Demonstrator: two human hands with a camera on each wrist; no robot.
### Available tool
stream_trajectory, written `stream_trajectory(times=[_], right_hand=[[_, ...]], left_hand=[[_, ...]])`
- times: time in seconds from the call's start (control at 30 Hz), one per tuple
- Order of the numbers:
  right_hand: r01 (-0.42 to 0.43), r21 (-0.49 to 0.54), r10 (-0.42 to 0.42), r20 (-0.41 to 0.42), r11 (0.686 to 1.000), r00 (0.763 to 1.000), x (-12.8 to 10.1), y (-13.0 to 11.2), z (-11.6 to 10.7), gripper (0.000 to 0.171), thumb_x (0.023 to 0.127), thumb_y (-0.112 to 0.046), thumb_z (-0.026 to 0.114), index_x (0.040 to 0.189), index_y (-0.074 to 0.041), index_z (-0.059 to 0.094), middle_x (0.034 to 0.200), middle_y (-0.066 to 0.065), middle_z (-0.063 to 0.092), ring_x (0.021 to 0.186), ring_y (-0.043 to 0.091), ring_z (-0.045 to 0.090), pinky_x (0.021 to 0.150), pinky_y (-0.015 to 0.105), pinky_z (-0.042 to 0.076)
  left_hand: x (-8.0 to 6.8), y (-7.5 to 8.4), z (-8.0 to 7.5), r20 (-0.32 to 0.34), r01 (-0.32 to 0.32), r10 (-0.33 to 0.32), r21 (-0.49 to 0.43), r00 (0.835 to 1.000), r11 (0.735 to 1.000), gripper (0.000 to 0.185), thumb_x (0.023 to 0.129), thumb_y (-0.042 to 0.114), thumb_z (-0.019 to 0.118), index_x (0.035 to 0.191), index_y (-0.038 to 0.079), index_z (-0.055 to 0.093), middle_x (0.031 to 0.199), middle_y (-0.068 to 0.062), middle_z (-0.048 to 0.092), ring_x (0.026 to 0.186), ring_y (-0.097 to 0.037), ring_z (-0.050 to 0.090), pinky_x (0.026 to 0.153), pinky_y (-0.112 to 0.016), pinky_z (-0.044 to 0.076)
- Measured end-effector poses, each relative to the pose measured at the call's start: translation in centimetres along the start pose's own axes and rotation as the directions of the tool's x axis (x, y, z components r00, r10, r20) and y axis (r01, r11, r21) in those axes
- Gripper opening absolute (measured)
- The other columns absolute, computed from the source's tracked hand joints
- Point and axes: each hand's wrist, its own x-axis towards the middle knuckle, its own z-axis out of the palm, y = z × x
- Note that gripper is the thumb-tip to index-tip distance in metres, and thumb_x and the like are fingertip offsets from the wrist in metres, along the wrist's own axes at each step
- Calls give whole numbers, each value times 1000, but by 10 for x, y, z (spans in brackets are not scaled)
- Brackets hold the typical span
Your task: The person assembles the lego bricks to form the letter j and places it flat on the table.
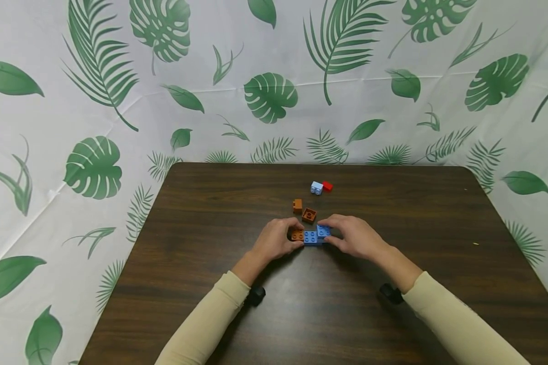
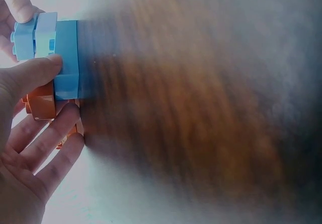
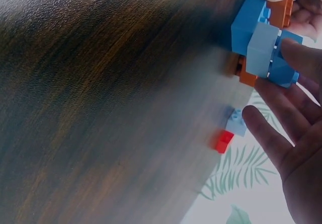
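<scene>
A long blue toy brick (image 3: 249, 25) lies on the table with an orange brick (image 1: 297, 234) on its left end. At its right end sits a light blue brick (image 3: 261, 50), topped by a smaller blue brick (image 1: 323, 231). Thin gaps with studs show between these upper two in the right wrist view. My left hand (image 1: 277, 238) grips the left end of the stack, thumb on the near side of the long blue brick and fingers round the far side. With thumb and finger, my right hand (image 1: 357, 237) pinches the top blue brick; its other fingers are spread.
Just behind the stack, two loose orange bricks lie on the table (image 1: 210, 218), one upright brick (image 1: 297, 205) and one brick (image 1: 309, 215) with its hollow side showing. Farther back are a pale blue brick (image 1: 316, 188) and a red brick (image 1: 327, 186). A leaf-print cloth (image 1: 228, 116) hangs behind.
</scene>
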Motion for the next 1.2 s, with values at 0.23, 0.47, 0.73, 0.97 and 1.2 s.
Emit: stream_trajectory(times=[0.23,0.47,0.73,0.97,1.2], right_hand=[[17,-2,-17,-17,1000,1000,-1,1,2,44,88,-28,70,129,-16,61,118,1,64,100,22,63,89,45,49],[10,-7,-10,-23,1000,1000,-3,1,2,44,87,-28,71,129,-17,62,118,1,65,101,22,63,89,46,49],[15,-45,-16,-29,999,999,-4,1,3,43,87,-29,71,127,-18,63,113,-1,65,89,15,62,83,41,52],[3,-78,-4,-21,997,1000,-3,-1,5,43,86,-29,72,126,-18,64,105,-4,64,75,11,54,74,35,51],[-5,-75,3,-28,997,1000,-4,0,7,44,85,-29,73,126,-18,64,109,-3,64,79,11,55,78,38,52]], left_hand=[[-1,1,1,-2,0,0,-1,1000,1000,30,77,30,81,102,23,68,96,10,68,81,-5,58,74,-27,48],[-2,3,2,-3,10,-10,5,1000,1000,30,77,31,81,103,23,68,97,10,68,81,-5,58,75,-27,48],[-3,4,3,-8,1,-1,2,1000,1000,30,77,30,81,103,22,68,96,10,68,81,-5,58,75,-28,49],[-3,5,5,-11,1,-1,4,1000,1000,31,76,30,82,103,21,69,95,10,68,79,-5,58,73,-27,48],[-4,5,6,-20,-9,9,2,1000,1000,30,76,29,82,102,22,68,94,10,68,79,-4,58,72,-27,49]])
